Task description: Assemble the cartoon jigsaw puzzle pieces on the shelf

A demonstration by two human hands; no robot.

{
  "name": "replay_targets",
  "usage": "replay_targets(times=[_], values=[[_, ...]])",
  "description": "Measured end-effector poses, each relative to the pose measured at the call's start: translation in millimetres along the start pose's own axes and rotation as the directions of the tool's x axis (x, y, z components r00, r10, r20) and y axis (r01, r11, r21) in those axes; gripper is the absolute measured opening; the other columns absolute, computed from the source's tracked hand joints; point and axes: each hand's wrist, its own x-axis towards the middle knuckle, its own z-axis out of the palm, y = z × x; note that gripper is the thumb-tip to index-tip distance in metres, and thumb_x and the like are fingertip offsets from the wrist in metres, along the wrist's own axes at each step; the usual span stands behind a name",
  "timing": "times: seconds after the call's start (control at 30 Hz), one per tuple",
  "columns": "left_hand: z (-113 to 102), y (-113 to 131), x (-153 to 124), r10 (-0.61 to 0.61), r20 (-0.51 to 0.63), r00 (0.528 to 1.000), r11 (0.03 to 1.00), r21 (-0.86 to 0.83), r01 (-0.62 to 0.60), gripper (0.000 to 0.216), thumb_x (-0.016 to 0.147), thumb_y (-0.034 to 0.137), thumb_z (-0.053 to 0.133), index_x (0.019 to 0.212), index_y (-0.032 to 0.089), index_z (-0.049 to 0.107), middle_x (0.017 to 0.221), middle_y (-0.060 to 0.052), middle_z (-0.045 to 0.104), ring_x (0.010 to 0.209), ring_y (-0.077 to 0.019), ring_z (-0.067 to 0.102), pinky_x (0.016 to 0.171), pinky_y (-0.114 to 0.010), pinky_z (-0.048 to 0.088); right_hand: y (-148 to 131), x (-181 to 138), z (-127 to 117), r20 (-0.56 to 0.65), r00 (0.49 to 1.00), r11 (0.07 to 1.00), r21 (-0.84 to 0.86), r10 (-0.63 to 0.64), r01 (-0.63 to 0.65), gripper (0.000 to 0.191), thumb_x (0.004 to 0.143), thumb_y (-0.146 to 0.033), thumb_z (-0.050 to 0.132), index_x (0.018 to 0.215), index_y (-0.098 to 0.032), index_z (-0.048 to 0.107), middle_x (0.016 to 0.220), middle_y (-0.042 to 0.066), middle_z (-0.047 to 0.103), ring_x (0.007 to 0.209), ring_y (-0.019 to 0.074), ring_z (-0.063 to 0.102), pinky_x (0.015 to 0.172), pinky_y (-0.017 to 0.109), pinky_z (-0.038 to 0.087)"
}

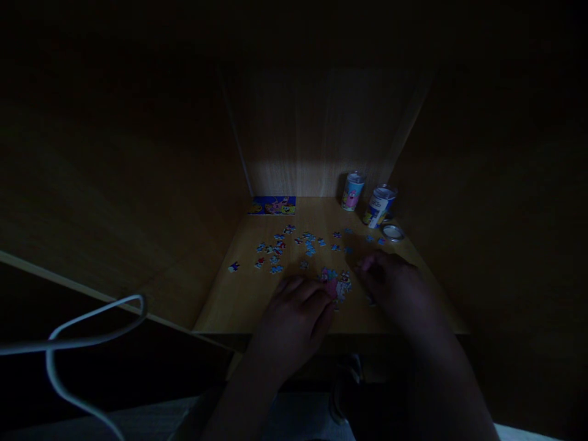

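Observation:
A small joined section of jigsaw puzzle (331, 286), pink and pale with a cartoon print, lies near the front of the wooden surface. My left hand (301, 309) rests at its left edge, fingers curled, with thumb and forefinger closed against it. To the right, my right hand (390, 278) is low over the wood with its fingertips pinched together; what they hold, if anything, is too dark to make out. Loose blue jigsaw pieces (309, 244) are scattered beyond both hands. One separate piece (234, 267) lies at the far left.
Two printed cans (352, 191) (379, 207) stand at the back right, a round metal lid (392, 232) beside them. A cartoon picture sheet (274, 206) lies at the back left. Wooden panels (316, 135) enclose the surface. A white cable (96, 337) loops at the lower left.

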Motion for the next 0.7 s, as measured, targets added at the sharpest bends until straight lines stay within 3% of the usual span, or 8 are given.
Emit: replay_targets(times=[0.5, 0.7], values=[[-0.3, 0.2, 1.5, -0.008, 0.018, 1.0, 1.0, -0.001, 0.008, 0.014, 0.112, 0.025, 0.061, 0.118, 0.022, 0.074, 0.116, -0.004, 0.08, 0.108, -0.027, 0.068, 0.102, -0.053, 0.056, 0.6, 3.3, 4.9, -0.086, 0.996, 1.0, 0.03, -0.006, 0.008, 0.009, 0.101, -0.035, 0.063, 0.098, -0.027, 0.066, 0.092, 0.004, 0.081, 0.085, 0.0242, 0.078, 0.076, 0.033, 0.051], [-0.4, 1.4, 0.5, -0.006, 0.009, 1.0, 1.0, -0.013, 0.006, 0.015, 0.112, 0.025, 0.06, 0.117, 0.023, 0.074, 0.115, -0.003, 0.079, 0.107, -0.0265, 0.068, 0.102, -0.053, 0.056, 1.1, 3.4, 6.3, -0.062, 0.998, 0.998, 0.048, 0.031, -0.028, 0.012, 0.102, -0.038, 0.063, 0.105, -0.027, 0.069, 0.102, 0.006, 0.085, 0.093, 0.0256, 0.082, 0.08, 0.034, 0.056]])
